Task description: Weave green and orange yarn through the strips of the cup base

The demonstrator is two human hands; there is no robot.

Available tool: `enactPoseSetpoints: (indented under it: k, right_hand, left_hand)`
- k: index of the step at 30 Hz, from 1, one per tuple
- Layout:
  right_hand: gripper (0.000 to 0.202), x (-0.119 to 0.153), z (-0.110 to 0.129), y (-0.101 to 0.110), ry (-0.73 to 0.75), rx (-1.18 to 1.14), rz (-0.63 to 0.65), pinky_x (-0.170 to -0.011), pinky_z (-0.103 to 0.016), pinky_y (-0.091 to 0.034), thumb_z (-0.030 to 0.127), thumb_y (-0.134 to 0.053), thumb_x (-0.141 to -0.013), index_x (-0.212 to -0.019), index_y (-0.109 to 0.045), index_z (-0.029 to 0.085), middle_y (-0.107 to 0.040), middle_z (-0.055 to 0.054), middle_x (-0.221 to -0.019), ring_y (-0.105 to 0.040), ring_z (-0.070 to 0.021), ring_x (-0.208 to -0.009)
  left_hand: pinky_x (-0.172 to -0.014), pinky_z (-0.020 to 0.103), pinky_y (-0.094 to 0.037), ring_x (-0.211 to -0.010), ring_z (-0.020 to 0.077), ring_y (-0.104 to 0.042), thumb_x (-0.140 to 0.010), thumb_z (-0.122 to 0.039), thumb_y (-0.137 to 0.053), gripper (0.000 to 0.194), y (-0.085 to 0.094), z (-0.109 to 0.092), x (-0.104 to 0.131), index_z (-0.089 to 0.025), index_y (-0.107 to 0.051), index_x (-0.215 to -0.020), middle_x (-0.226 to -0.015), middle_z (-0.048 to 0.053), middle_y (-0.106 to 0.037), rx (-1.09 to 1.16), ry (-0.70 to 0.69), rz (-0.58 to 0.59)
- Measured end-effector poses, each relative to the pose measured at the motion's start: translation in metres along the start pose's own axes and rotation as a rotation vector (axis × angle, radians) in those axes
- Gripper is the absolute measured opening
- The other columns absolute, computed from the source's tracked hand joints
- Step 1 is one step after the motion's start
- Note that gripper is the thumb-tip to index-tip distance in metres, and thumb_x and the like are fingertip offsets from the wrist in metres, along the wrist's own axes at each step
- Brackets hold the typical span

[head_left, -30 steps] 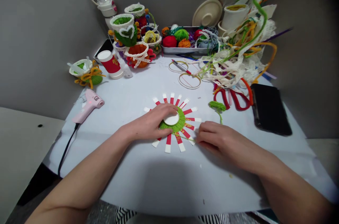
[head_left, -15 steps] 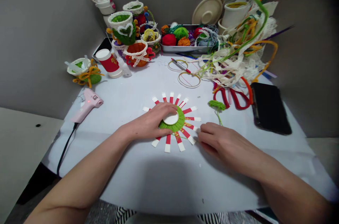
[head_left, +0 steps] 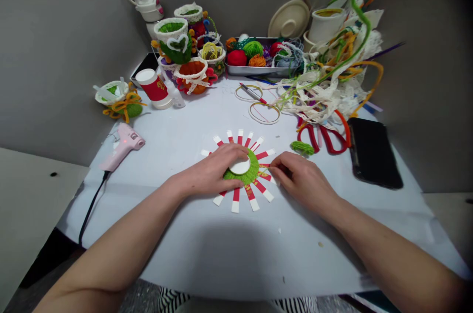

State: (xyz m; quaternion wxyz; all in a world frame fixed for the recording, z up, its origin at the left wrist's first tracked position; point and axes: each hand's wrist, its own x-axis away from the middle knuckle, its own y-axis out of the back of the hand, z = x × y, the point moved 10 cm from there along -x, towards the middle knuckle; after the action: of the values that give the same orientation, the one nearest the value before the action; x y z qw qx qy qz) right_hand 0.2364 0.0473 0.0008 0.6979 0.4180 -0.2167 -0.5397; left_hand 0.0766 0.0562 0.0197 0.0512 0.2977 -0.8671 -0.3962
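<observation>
A cut paper cup (head_left: 240, 164) lies flat, its red-and-white strips fanned out like rays, with green yarn (head_left: 253, 170) woven round its white base. Across the left side of the woven ring rests my left hand (head_left: 216, 167), thumb and fingers spread around the base and pressing it on the table. Just right of the strips, my right hand (head_left: 305, 179) is pinched at the thumb and forefinger on a thin strand of green yarn that runs to the ring. A small green yarn bundle (head_left: 302, 148) lies beyond my right hand.
A pink glue gun (head_left: 123, 146) lies at the left. Red-handled scissors (head_left: 332, 140) and a black phone (head_left: 375, 153) are at the right. Behind are decorated cups (head_left: 192, 74), a tray of yarn balls (head_left: 258, 70) and a heap of lace and cords (head_left: 314, 96).
My right hand has moved up and slightly left, from the lower right strips to the right-hand ones, drawing the strand with it. My left hand stays on the ring.
</observation>
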Motion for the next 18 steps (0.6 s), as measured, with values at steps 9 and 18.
enactPoseSetpoints:
  k: [9, 18]
  right_hand:
    - [0.013, 0.000, -0.002, -0.002, 0.001, -0.011, 0.023, -0.068, -0.031, -0.042, 0.023, -0.058, -0.100, -0.087, -0.061, 0.021, -0.068, -0.003, -0.084, -0.059, -0.0184, -0.073]
    - [0.014, 0.006, 0.029, 0.005, 0.241, -0.151, 0.029, -0.075, -0.032, -0.048, 0.022, -0.055, -0.106, -0.095, -0.065, 0.020, -0.063, -0.005, -0.091, -0.060, -0.0185, -0.085]
  left_hand:
    - [-0.112, 0.055, -0.048, -0.133, 0.0334, -0.053, -0.091, -0.032, -0.081, 0.050, 0.006, 0.009, 0.001, -0.022, -0.051, -0.131, -0.138, 0.015, -0.055, -0.068, 0.107, -0.173]
    - [-0.114, 0.054, -0.049, -0.135, 0.0308, -0.056, -0.098, -0.016, -0.063, 0.050, 0.016, -0.005, 0.002, -0.025, -0.046, -0.144, -0.143, 0.013, -0.061, -0.064, 0.032, -0.103]
